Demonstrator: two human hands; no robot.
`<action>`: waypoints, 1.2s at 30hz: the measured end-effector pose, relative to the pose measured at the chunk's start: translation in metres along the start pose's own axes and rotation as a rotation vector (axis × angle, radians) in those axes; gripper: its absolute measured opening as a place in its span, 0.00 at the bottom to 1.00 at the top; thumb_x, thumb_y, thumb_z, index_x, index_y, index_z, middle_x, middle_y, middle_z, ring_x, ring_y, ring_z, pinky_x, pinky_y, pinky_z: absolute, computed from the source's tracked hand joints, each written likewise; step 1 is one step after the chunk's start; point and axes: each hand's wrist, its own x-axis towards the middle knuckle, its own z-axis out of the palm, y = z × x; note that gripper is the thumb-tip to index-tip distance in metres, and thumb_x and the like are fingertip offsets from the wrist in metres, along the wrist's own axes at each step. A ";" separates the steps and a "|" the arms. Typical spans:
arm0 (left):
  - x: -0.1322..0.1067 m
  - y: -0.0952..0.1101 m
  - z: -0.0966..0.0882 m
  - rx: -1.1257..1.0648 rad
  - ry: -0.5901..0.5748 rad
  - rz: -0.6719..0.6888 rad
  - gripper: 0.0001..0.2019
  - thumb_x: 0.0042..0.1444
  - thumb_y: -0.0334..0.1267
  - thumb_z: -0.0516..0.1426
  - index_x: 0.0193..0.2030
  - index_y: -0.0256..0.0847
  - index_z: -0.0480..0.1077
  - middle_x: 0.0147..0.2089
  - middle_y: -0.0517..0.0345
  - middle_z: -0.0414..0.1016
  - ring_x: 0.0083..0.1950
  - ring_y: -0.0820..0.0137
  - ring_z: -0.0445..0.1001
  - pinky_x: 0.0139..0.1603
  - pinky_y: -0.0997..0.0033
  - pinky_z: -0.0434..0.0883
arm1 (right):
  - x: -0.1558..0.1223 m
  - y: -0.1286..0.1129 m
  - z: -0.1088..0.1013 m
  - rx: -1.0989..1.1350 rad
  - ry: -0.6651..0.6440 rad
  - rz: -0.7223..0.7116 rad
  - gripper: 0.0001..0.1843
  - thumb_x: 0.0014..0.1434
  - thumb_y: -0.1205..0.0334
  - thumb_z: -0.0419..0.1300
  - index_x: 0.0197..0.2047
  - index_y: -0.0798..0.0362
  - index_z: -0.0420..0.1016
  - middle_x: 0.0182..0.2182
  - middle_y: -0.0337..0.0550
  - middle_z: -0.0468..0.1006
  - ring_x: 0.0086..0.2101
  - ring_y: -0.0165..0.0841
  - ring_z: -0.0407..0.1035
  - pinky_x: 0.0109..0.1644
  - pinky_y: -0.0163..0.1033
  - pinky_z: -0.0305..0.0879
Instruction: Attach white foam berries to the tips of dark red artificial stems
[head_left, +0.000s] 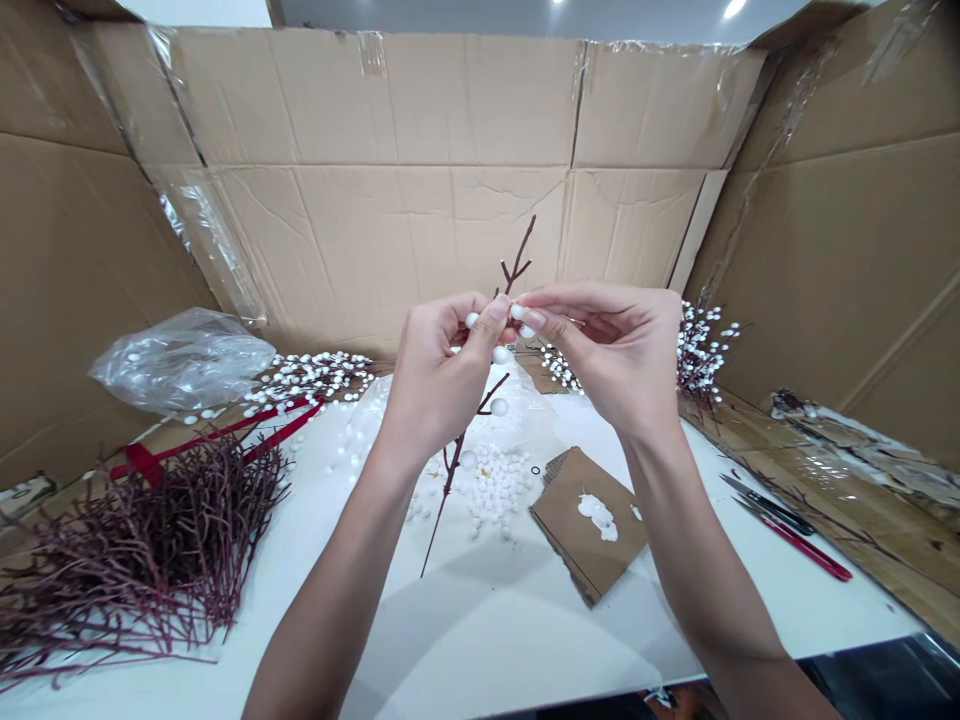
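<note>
My left hand (450,365) is closed round a dark brown twig (452,465), which stands tilted above the table with bare forks at its top. Several white balls sit along its side shoots, among them a white ball (499,407) below my fingers. My right hand (611,350) pinches a small white ball (517,312) against the twig, close to the left thumb. Part of the stem is hidden behind my fingers. Beneath lies a heap of loose white balls (499,490), and to its right a cardboard piece (570,540) bears a smear of white paste (598,517).
Bare brown twigs (150,540) are bundled at the left, near a red ribbon (285,430). Behind lie finished-looking white-berried sprays (315,375) and a clear plastic bag (180,360). Tweezers-like tools (787,530) rest at the right. Cardboard walls (420,110) enclose the white table (420,650).
</note>
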 end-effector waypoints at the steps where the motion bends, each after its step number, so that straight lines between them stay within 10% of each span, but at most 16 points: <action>1: 0.000 0.000 0.000 -0.001 -0.003 -0.002 0.14 0.56 0.42 0.56 0.23 0.38 0.71 0.24 0.58 0.71 0.24 0.76 0.61 0.23 0.74 0.55 | 0.000 0.000 0.000 0.001 -0.001 0.000 0.06 0.51 0.70 0.66 0.30 0.48 0.81 0.28 0.33 0.82 0.31 0.29 0.77 0.37 0.37 0.77; 26: 0.008 0.000 -0.017 -0.271 -0.246 -0.123 0.09 0.56 0.42 0.57 0.33 0.40 0.75 0.34 0.57 0.75 0.36 0.73 0.71 0.39 0.75 0.67 | 0.007 -0.002 -0.018 0.072 -0.208 0.105 0.07 0.48 0.69 0.68 0.31 0.48 0.83 0.31 0.39 0.84 0.35 0.34 0.79 0.43 0.41 0.77; 36: 0.008 -0.004 -0.018 -0.372 -0.148 -0.106 0.05 0.42 0.34 0.68 0.28 0.41 0.78 0.31 0.59 0.79 0.32 0.76 0.74 0.36 0.76 0.70 | 0.008 -0.007 -0.018 0.050 -0.225 0.075 0.07 0.48 0.71 0.68 0.30 0.50 0.83 0.29 0.38 0.83 0.33 0.32 0.78 0.39 0.37 0.78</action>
